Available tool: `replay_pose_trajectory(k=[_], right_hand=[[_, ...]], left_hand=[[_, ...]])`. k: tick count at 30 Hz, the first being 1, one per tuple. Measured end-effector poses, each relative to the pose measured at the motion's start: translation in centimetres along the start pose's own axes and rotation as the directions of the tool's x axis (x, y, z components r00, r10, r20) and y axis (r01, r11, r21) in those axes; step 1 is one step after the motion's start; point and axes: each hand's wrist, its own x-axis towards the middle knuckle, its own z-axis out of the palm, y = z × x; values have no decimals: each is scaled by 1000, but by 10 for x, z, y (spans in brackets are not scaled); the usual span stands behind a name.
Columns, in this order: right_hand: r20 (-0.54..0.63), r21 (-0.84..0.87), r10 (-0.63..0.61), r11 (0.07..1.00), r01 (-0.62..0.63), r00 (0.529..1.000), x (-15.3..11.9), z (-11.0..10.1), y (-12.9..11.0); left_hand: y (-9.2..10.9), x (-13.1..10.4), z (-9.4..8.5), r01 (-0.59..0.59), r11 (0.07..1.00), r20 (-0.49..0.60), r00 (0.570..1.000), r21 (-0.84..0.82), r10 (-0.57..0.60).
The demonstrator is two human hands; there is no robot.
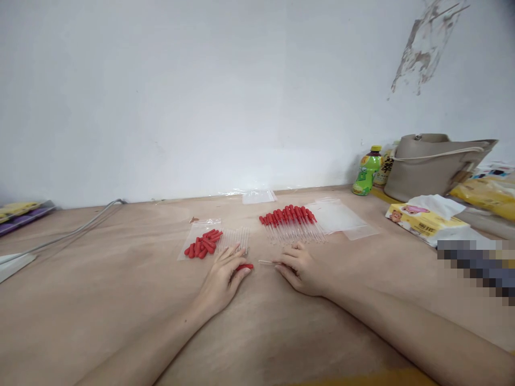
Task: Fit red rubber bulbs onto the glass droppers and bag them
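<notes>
My left hand pinches a red rubber bulb between thumb and fingers, its end pointing right. Facing it across a small gap, my right hand holds a thin clear glass tube by one end. Behind my left hand lie a pile of loose red bulbs on a clear plastic bag and a row of bare clear tubes. Beyond my right hand, several droppers with red bulbs on clear tubes lie side by side.
Clear bags lie right of the droppers, more bags by the wall. At right are a green drink bottle, a grey handbag and a yellow tissue pack. A grey cable crosses the left side.
</notes>
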Motion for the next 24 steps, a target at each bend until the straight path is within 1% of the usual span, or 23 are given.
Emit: replay_pose_trajectory(k=[5,10,13,17,21,24], right_hand=[[20,19,-22,1000,22,1000,2,1,-8],[17,53,-25,998,24,1000,4,1,-10],[31,105,-24,994,20,999,5,-1,-10],[56,156,-15,988,7,998,8,-6,-11],[52,69,-13,998,9,999,9,-7,-10],[28,-24,-38,999,38,999,8,-3,-10]], left_hand=[[2,2,1,38,993,44,998,-111,-33],[4,1,0,64,971,81,996,-228,-47],[8,0,-3,74,964,108,993,-257,-48],[13,0,-8,77,962,189,982,-261,-28],[15,-2,-7,114,953,240,970,-282,-45],[13,-2,-4,145,945,226,971,-292,-79]])
